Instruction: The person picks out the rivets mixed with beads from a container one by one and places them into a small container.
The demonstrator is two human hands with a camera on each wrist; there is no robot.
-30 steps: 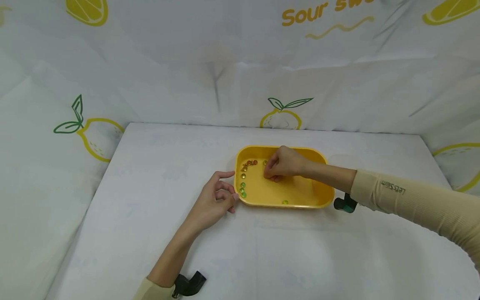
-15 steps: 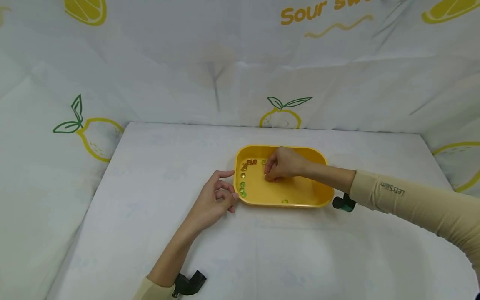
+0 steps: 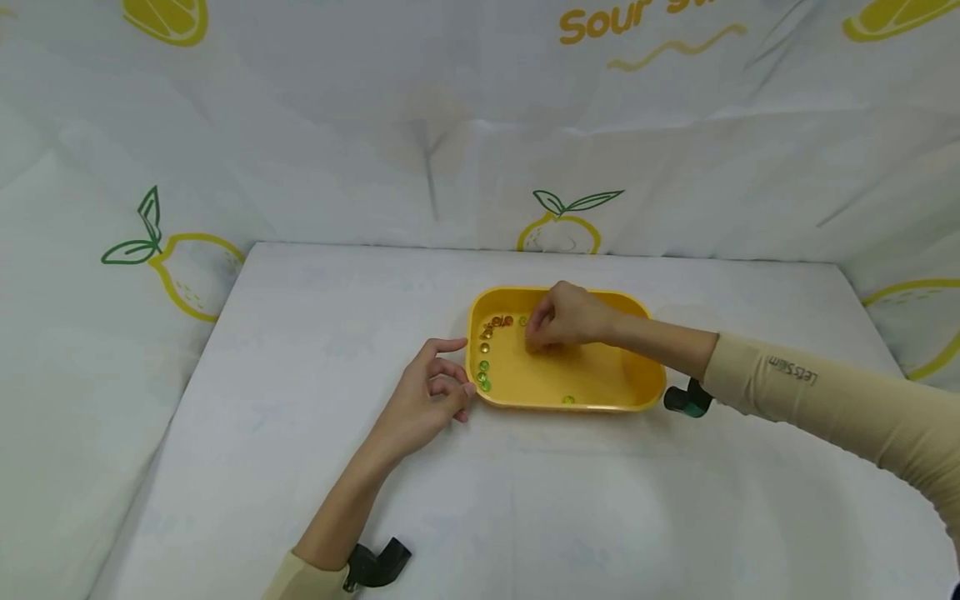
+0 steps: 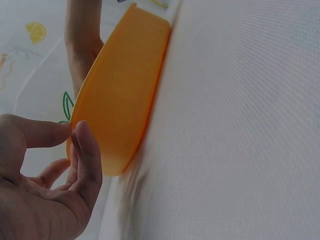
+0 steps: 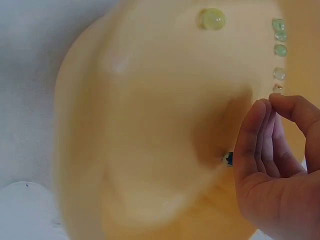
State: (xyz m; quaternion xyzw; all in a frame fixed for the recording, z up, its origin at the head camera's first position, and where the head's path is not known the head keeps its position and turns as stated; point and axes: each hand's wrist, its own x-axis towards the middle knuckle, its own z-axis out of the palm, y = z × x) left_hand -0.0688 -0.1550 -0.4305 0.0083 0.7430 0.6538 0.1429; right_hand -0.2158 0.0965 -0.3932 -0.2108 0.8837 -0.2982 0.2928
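A yellow plastic tray [image 3: 600, 407] lies on the white table. My left hand [image 3: 420, 400] touches its left rim, index finger stretched out along the side, thumb at the near corner. Inside the tray, my right hand [image 3: 566, 317] pinches with thumb and fingertips; the small bead there is almost wholly hidden. Down the tray's left side runs a row of small glass beads: orange ones [image 3: 497, 322], a yellow one [image 3: 485, 348], green ones [image 3: 483, 377]. A yellow-green bead [image 3: 523, 321] sits by the far wall, just past the right hand. Another yellow-green bead [image 5: 212, 19] lies by the near wall.
The white table [image 3: 337, 317] extends around the tray. A white cloth backdrop [image 3: 337, 150] with lemon prints hangs behind and at both sides. A clear round disc [image 5: 25, 210] lies beside the tray's right end. A black wrist camera [image 3: 378, 564] sticks out below the left wrist.
My right hand has risen slightly in the tray, its fingertips still together. The left hand keeps its place at the rim, and the beads in the row have not moved.
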